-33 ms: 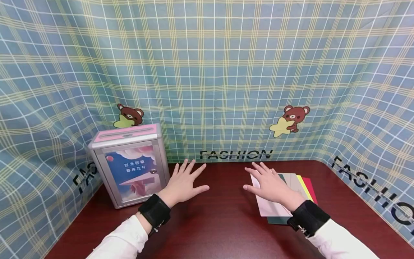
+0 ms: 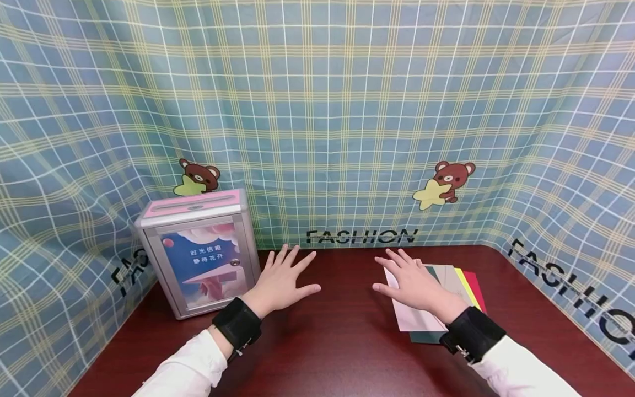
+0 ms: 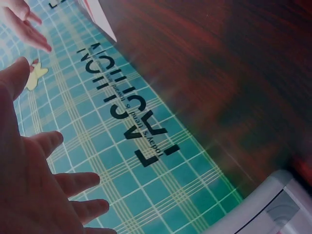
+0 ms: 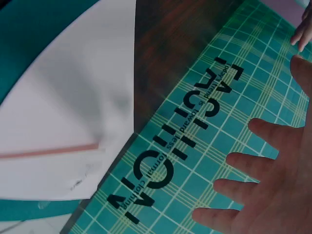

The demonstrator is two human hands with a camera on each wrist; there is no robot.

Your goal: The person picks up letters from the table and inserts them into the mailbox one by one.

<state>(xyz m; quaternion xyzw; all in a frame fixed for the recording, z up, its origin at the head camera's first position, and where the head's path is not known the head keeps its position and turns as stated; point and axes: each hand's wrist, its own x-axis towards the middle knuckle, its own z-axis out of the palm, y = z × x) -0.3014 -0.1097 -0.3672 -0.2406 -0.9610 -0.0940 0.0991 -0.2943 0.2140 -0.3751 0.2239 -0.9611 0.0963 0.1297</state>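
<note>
Nothing has visibly moved since the earlier frame: both hands hold the same pose, and the box and papers lie just where they did. Left hand [image 2: 279, 282] and right hand [image 2: 415, 284] are held out palm down, empty, with their fingers straight and spread and the thumbs pointing inward.

To the left of the left hand, just beside it, a silver-framed box [image 2: 198, 275] stands upright on the dark red counter [image 2: 337, 336]. Its pink top has a long slot, and its front carries a blue and pink picture with white writing; a small lock [image 2: 235, 263] sits at the edge nearer the left hand. From the head view, that hand and wrist overlap the box's lower corner.

Beneath the right hand, and reaching out past its right side, lie the papers, fanned and overlapping: a pale pink sheet [image 2: 416, 321] under the palm, a dark teal sheet [image 2: 426, 337] below it, then grey [image 2: 448, 277], yellow [image 2: 467, 285] and red [image 2: 475, 284] ones farther right. The right wrist view shows the fingers apart from the papers.

Each wrist wears a black band [image 2: 238, 326] below a white sleeve [image 2: 186, 364]. Beyond both hands hangs a blue checked cloth [image 2: 327, 121] printed with bears [image 2: 453, 175] and black lettering [image 2: 362, 237].
</note>
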